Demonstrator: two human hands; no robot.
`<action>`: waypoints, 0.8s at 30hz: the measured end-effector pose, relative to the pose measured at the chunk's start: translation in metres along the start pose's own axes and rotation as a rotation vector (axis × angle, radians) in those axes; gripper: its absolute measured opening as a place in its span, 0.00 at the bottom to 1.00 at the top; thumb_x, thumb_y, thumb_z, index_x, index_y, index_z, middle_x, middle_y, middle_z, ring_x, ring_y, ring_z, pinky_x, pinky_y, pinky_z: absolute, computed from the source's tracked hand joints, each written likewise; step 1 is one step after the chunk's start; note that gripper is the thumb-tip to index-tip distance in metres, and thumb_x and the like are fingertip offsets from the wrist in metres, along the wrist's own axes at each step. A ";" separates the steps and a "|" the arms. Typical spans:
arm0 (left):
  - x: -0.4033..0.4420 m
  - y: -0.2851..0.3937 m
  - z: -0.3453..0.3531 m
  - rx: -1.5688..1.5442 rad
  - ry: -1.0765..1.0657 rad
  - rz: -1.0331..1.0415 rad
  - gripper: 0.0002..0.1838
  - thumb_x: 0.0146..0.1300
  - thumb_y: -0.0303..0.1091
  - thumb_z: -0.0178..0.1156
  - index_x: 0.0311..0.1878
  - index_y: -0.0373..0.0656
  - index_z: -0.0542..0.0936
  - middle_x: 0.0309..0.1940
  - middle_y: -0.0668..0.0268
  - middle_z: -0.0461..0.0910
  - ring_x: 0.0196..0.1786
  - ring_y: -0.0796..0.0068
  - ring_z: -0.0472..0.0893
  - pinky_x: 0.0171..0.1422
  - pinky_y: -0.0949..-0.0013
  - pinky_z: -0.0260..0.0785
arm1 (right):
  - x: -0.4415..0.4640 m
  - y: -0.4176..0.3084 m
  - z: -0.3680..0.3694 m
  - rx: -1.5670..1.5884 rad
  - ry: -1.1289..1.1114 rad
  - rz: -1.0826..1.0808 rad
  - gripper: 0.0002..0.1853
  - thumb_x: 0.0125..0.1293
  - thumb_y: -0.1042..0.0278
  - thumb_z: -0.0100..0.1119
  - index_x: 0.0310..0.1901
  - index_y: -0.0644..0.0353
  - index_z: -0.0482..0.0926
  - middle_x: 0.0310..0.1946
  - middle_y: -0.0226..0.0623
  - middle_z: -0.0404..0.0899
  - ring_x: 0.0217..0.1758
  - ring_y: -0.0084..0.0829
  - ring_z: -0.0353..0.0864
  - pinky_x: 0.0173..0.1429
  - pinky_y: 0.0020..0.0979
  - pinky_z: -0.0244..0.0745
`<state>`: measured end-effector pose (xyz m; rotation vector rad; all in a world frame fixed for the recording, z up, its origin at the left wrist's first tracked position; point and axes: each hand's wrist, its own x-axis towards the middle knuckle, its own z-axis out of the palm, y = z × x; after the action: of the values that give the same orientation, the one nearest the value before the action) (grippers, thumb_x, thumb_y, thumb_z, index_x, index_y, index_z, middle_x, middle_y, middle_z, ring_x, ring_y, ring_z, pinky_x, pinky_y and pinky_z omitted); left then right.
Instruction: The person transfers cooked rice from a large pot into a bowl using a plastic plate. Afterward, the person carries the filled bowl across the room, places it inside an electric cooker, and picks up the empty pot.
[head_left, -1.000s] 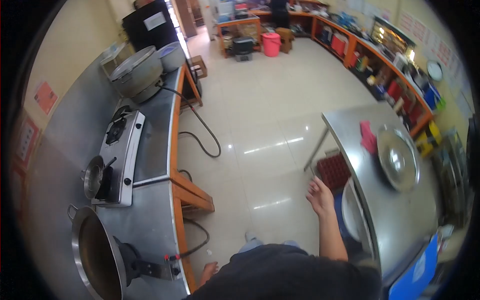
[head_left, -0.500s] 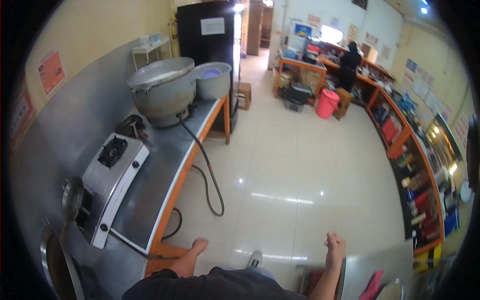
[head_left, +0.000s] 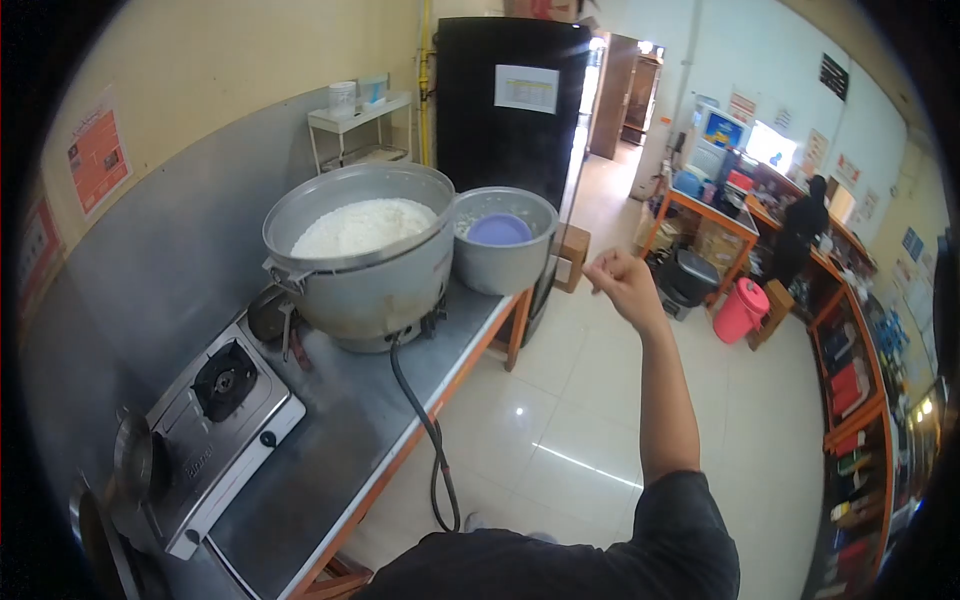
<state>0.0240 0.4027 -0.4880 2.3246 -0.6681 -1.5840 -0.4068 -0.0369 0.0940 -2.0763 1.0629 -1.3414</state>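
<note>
My right hand [head_left: 622, 287] is raised in front of me, its fingers curled in with nothing visible in them. It hangs in the air to the right of a grey metal pot [head_left: 545, 262] and touches nothing. Inside that pot sits a purple bowl [head_left: 500, 230]. Beside it, on the metal-topped table [head_left: 305, 510], stands a large grey rice pot [head_left: 375, 290] without a lid, filled with white cooked rice [head_left: 365, 228]. My left hand is out of view.
A gas stove [head_left: 215, 440] with a pan [head_left: 133, 455] lies along the table's left side. A black hose [head_left: 425, 420] drops over the table edge. Behind stands a black fridge [head_left: 500, 140]. Farther off are a pink bin [head_left: 741, 311] and a person [head_left: 800, 230] in dark clothes.
I have come closer to the large pot, and its rice now shows plainly. My right hand has risen and swung forward. My left hand has dropped out of view.
</note>
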 end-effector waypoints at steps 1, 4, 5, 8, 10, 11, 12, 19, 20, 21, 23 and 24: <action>0.007 0.016 0.008 -0.021 0.018 -0.003 0.15 0.60 0.43 0.55 0.36 0.39 0.80 0.27 0.60 0.79 0.29 0.64 0.78 0.33 0.61 0.71 | 0.045 0.024 0.010 0.055 -0.040 0.070 0.17 0.59 0.61 0.67 0.21 0.64 0.76 0.19 0.33 0.75 0.23 0.22 0.74 0.26 0.23 0.68; 0.028 0.044 0.043 -0.073 0.080 0.011 0.16 0.60 0.43 0.56 0.36 0.39 0.80 0.27 0.60 0.79 0.29 0.62 0.79 0.33 0.60 0.71 | 0.161 0.107 0.035 -0.227 -0.072 -0.006 0.19 0.58 0.56 0.68 0.23 0.63 0.74 0.16 0.35 0.76 0.18 0.23 0.75 0.24 0.26 0.69; 0.033 0.048 0.058 -0.072 0.106 0.020 0.16 0.60 0.44 0.56 0.36 0.38 0.80 0.26 0.59 0.79 0.29 0.62 0.79 0.33 0.60 0.71 | 0.192 0.122 0.043 -0.260 -0.123 0.088 0.21 0.57 0.55 0.68 0.20 0.64 0.76 0.15 0.35 0.76 0.18 0.25 0.75 0.24 0.29 0.70; 0.050 0.069 0.097 0.133 0.314 0.246 0.16 0.60 0.44 0.56 0.36 0.38 0.80 0.26 0.59 0.79 0.29 0.60 0.79 0.33 0.59 0.70 | 0.288 0.211 0.075 -0.449 -0.321 0.119 0.23 0.55 0.54 0.67 0.13 0.66 0.78 0.16 0.39 0.78 0.19 0.31 0.78 0.29 0.33 0.73; 0.061 0.084 0.130 0.462 0.537 0.418 0.15 0.58 0.46 0.57 0.30 0.41 0.78 0.23 0.58 0.78 0.28 0.55 0.78 0.33 0.56 0.70 | 0.342 0.265 0.107 -0.452 -0.512 0.131 0.17 0.56 0.57 0.65 0.31 0.67 0.79 0.21 0.41 0.79 0.26 0.33 0.81 0.34 0.33 0.74; 0.053 0.108 0.148 0.403 0.701 0.377 0.17 0.59 0.46 0.57 0.24 0.42 0.75 0.21 0.57 0.75 0.27 0.53 0.77 0.32 0.56 0.69 | 0.358 0.294 0.122 -0.456 -0.616 0.142 0.18 0.57 0.59 0.64 0.39 0.68 0.80 0.23 0.41 0.80 0.29 0.33 0.82 0.36 0.33 0.75; 0.053 0.131 0.157 0.241 0.738 0.634 0.18 0.59 0.44 0.57 0.21 0.41 0.73 0.19 0.56 0.74 0.26 0.51 0.76 0.32 0.57 0.70 | 0.361 0.327 0.138 -0.719 -0.588 -0.064 0.20 0.58 0.58 0.63 0.45 0.67 0.78 0.27 0.44 0.80 0.34 0.36 0.82 0.41 0.35 0.75; 0.028 0.268 0.225 -0.426 0.396 -0.204 0.18 0.63 0.45 0.52 0.45 0.39 0.74 0.37 0.53 0.77 0.39 0.52 0.78 0.43 0.55 0.72 | 0.401 0.329 0.175 -0.517 -1.089 0.082 0.31 0.59 0.66 0.52 0.65 0.67 0.63 0.49 0.55 0.77 0.56 0.51 0.75 0.63 0.39 0.67; 0.026 0.282 0.231 -0.455 0.391 -0.200 0.18 0.63 0.45 0.51 0.47 0.40 0.73 0.39 0.53 0.77 0.40 0.52 0.78 0.43 0.54 0.71 | 0.394 0.331 0.177 -0.490 -1.167 0.050 0.29 0.60 0.67 0.50 0.65 0.67 0.63 0.51 0.56 0.76 0.58 0.50 0.74 0.64 0.39 0.67; 0.027 0.290 0.238 -0.482 0.386 -0.195 0.18 0.64 0.45 0.51 0.48 0.40 0.73 0.40 0.53 0.77 0.41 0.52 0.78 0.44 0.54 0.71 | 0.393 0.335 0.185 -0.507 -1.236 0.034 0.29 0.61 0.69 0.50 0.65 0.66 0.64 0.51 0.56 0.76 0.58 0.49 0.74 0.64 0.39 0.67; 0.032 0.306 0.244 -0.512 0.371 -0.176 0.19 0.64 0.45 0.49 0.51 0.40 0.71 0.43 0.53 0.76 0.43 0.52 0.77 0.46 0.52 0.71 | 0.392 0.343 0.203 -0.583 -1.364 0.010 0.28 0.60 0.72 0.51 0.64 0.62 0.65 0.50 0.55 0.77 0.57 0.47 0.76 0.62 0.40 0.70; 0.034 0.311 0.246 -0.535 0.372 -0.170 0.19 0.65 0.45 0.49 0.52 0.41 0.71 0.44 0.53 0.76 0.44 0.52 0.77 0.47 0.52 0.71 | 0.395 0.348 0.212 -0.647 -1.421 -0.004 0.28 0.59 0.73 0.52 0.64 0.60 0.66 0.49 0.54 0.78 0.56 0.46 0.77 0.60 0.40 0.71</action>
<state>-0.2650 0.1297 -0.4692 2.1997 0.0404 -1.1495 -0.2502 -0.5694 -0.0230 -2.5682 0.7624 0.7004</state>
